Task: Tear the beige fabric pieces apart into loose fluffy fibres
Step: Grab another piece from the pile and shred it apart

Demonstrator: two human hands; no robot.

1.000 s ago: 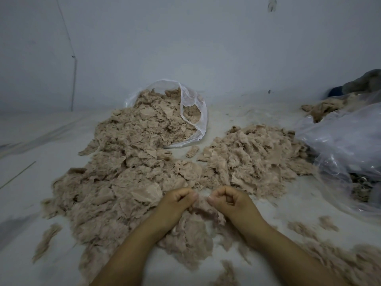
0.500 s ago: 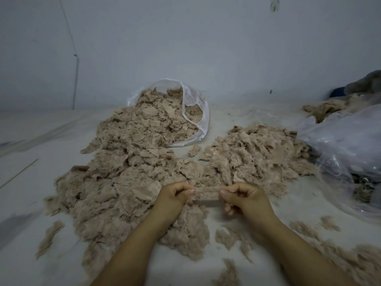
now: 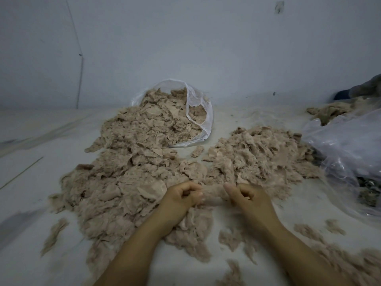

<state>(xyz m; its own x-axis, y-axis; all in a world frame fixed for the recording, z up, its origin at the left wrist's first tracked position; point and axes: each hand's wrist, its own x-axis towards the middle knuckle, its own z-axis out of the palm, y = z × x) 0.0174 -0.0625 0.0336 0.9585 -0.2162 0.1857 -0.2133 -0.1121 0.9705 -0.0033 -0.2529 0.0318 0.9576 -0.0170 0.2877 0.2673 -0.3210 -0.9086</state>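
Beige fabric piece (image 3: 213,194) stretched taut between both hands, low centre of the view. Left hand (image 3: 182,198) and right hand (image 3: 248,196) each have fingers curled, pinching one end of it. Big pile of fabric pieces (image 3: 132,172) lies just beyond and left of the hands, spilling from a clear plastic bag (image 3: 203,120). Fluffier fibre heap (image 3: 259,153) sits beyond the right hand. No readable writing.

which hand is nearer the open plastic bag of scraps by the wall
Left. The left hand lies below the open plastic bag, slightly to its left; the right hand is farther off to the right. Both grip the same fabric piece.
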